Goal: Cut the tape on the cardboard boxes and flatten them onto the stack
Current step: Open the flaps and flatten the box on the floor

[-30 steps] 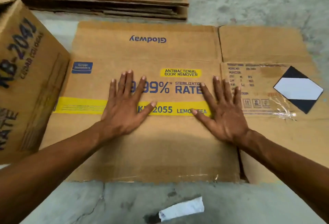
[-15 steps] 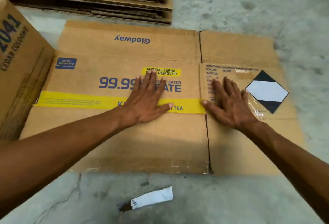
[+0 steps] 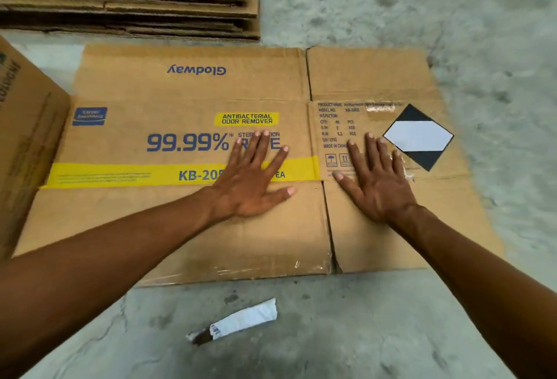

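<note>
A flattened brown cardboard box point(image 3: 168, 222) with blue "99.99%" print and a yellow band lies on the concrete floor. My left hand point(image 3: 253, 179) presses flat on its wide panel, fingers spread. My right hand point(image 3: 373, 179) presses flat on the narrower side panel, beside a black and white diamond label point(image 3: 419, 137). A stack of flattened cardboard point(image 3: 129, 1) lies just beyond the box, at the top left. Clear tape remnants shine along the near flap edge.
An upright brown box point(image 3: 27, 143) stands at the left edge, touching the flattened one. A paper-wrapped tool point(image 3: 235, 321), with a dark end showing, lies on the floor in front of the box. Bare grey concrete point(image 3: 437, 16) spreads to the right.
Both hands slid rightward across the flattened box, the right one crossing from the wide panel onto the side panel. They have stayed flat and spread throughout.
</note>
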{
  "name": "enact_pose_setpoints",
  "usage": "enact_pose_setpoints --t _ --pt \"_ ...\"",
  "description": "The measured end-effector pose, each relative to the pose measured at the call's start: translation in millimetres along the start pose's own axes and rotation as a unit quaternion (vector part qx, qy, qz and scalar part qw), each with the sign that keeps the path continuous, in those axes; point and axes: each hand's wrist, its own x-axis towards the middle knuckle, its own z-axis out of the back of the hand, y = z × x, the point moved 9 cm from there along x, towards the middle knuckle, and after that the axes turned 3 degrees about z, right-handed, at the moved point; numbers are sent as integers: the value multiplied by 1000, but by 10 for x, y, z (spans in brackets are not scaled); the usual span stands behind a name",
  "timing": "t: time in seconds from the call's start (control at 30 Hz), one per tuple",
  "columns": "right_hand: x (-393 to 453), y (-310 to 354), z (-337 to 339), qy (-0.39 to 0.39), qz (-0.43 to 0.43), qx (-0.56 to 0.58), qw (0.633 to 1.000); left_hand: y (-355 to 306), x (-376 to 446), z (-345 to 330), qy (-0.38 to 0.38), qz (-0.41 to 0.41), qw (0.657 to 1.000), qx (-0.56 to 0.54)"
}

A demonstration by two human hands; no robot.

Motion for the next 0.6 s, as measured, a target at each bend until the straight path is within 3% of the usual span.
enact_pose_setpoints --t 0.1,0.23,0.43,0.6 --pt "-185 239 118 53 -8 -42 998 2 -270 57 57 -48 997 35" --pt "-715 635 -4 87 90 -84 989 93 -889 -125 130 -77 988 17" --pt "-1204 612 -129 157 175 -59 970 301 -1612 -305 157 -101 982 33" --pt "-1271 1075 -100 58 260 -202 942 468 -1783 -279 93 -89 991 31"
